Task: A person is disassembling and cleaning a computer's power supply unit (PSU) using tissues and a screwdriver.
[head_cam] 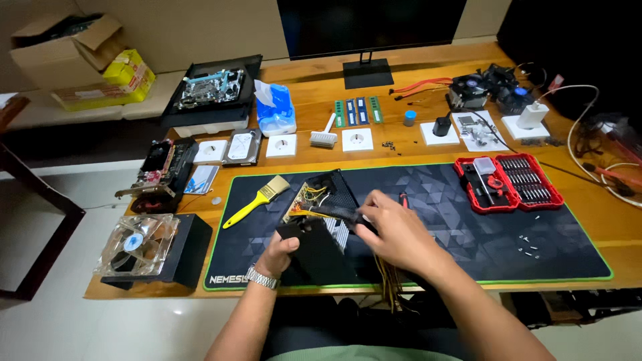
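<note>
Four RAM sticks (358,111), two hands (334,244).

Both forearms inward, left hand (279,253) and right hand (393,230) in closed grip.

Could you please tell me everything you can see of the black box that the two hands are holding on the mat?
The black box is an opened metal case lying tilted on the dark desk mat, near its front edge. Its cover is off, showing a circuit board with yellow and other coloured wires, a ribbed silver block and a black mesh panel at the far end. A bundle of yellow and black cables hangs from it over the table edge. The left hand grips its near left corner; the right hand rests on its top right side.
</note>
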